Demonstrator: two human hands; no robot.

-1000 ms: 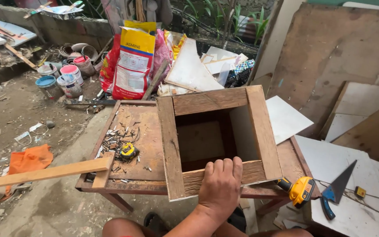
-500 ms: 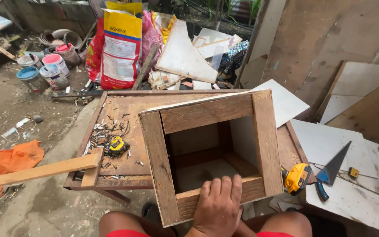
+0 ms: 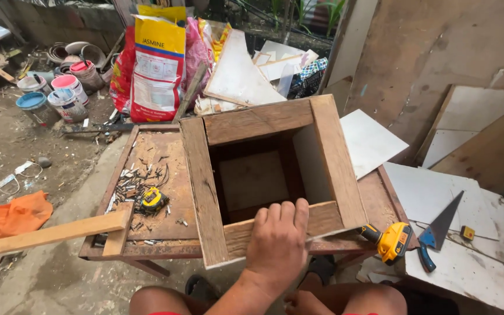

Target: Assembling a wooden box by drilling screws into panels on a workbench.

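Observation:
An open wooden box [image 3: 205, 192] of rough planks stands on a low wooden table [image 3: 153, 151], its opening facing up and its inside dark. My left hand [image 3: 278, 245] grips the box's near rim, fingers curled over the top edge into the opening. My right hand is out of view. My knees and a foot show below the table's near edge.
A yellow tape measure [image 3: 151, 200] lies among several loose nails [image 3: 132, 178] on the table's left part. A wooden batten [image 3: 48, 235] sticks out left. A yellow drill [image 3: 393, 241] and a saw [image 3: 438, 227] lie on white boards at right. Paint cans [image 3: 59, 93] and sacks [image 3: 158, 64] stand behind.
The view has dropped closer to the box, which now sits a little nearer to me. My left hand has kept its hold on the near rim.

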